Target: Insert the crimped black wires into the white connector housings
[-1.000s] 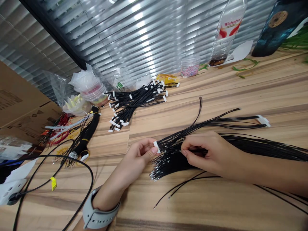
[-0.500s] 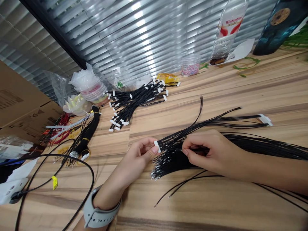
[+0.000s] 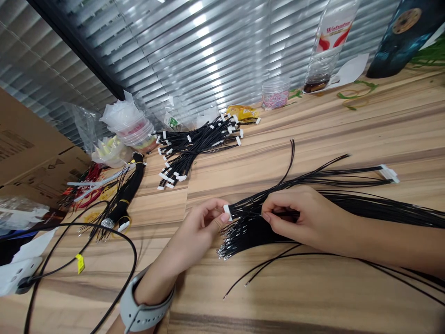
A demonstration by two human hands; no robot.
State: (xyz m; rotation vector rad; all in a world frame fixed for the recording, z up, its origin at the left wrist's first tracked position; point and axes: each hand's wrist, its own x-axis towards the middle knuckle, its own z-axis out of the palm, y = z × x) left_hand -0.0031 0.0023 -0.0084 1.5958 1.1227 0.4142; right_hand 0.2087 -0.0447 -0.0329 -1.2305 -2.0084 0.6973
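My left hand [image 3: 198, 227] pinches a small white plastic connector [image 3: 227, 212] between thumb and fingertips, with thin black wires [image 3: 250, 204] running from it to the right. My right hand [image 3: 295, 217] grips a few of these wires between thumb and forefinger, close to the connector. Below both hands lies a dense bundle of black wires [image 3: 246, 239] with bright metal crimped ends pointing left. A second white connector [image 3: 389, 173] lies at the wires' far right end. A grey smartwatch [image 3: 146, 306] circles my left wrist.
On the wooden table [image 3: 347, 301] lies a heap of black wires with white connectors [image 3: 194, 148], a taped black wire bundle [image 3: 127, 199], and a looped black cable [image 3: 118, 236]. Behind are plastic bags [image 3: 128, 125], a cardboard box [image 3: 31, 157], a bead jar [image 3: 276, 95] and a plastic bottle [image 3: 328, 41].
The view has drifted slightly, shifting the far white connector to the right. Both hands keep their hold on the connector and wires.
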